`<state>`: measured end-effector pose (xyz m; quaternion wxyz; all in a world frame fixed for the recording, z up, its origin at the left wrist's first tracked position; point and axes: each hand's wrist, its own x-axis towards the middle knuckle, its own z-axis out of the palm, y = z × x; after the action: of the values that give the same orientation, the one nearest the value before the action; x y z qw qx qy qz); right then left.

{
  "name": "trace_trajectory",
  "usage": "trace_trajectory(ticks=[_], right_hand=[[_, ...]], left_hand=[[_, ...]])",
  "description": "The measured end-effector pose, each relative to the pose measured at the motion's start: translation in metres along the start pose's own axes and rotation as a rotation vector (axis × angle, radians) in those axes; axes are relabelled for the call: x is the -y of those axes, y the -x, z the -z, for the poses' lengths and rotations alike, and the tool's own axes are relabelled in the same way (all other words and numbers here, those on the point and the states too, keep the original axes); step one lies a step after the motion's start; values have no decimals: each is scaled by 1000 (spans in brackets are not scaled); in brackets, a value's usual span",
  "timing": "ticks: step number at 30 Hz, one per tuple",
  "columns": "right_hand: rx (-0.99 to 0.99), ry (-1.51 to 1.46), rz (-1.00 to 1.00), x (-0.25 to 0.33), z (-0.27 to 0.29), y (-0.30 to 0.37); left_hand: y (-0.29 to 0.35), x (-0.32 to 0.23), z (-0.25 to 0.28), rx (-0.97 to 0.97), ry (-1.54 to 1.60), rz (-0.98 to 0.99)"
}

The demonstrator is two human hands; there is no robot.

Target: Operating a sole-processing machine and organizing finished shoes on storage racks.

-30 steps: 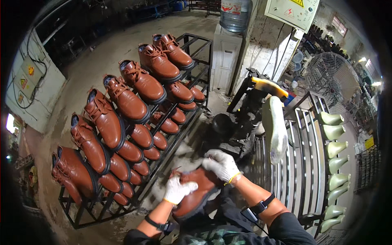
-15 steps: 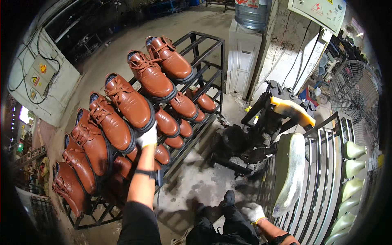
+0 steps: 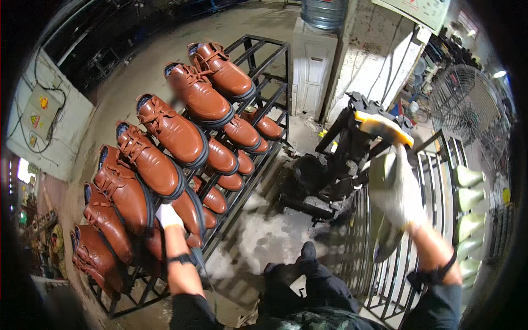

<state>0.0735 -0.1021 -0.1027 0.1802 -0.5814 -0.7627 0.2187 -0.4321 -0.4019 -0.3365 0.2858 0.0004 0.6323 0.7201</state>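
My left hand (image 3: 169, 216), in a white glove, reaches in among the brown lace-up shoes on the rack. It is just below the toe of an upper-row shoe (image 3: 151, 160) and beside a lower brown shoe (image 3: 188, 210). Its fingertips are hidden, so its grip does not show. On the right, my white-gloved right hand (image 3: 401, 201) lies against a large pale green shoe-shaped form (image 3: 380, 179). Motion smears its fingers, which point up towards an orange-yellow block (image 3: 383, 127); whether they grip the form is unclear.
A black metal rack (image 3: 283, 71) carries tiers of brown shoes. Between it and the right-hand slatted rack (image 3: 429, 176) stands a dark, grimy machine (image 3: 324, 176). Several smaller pale green forms (image 3: 470, 199) line the far right, near a wire-guarded fan (image 3: 467, 104). A water dispenser (image 3: 313, 71) stands behind.
My right hand has risen from beside my leg to the pale green form. My left hand has shifted left and down, from one upper shoe's toe to below its neighbour. The view has shifted slightly.
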Motion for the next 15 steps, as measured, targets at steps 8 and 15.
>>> trace_trajectory(ticks=[8, 15], right_hand=[[108, -809, -21, -130, 93, 21], [72, -2027, -737, -256, -95, 249]], left_hand=[[166, 164, -36, 248, 39, 450], [239, 119, -143, 746, -166, 499]])
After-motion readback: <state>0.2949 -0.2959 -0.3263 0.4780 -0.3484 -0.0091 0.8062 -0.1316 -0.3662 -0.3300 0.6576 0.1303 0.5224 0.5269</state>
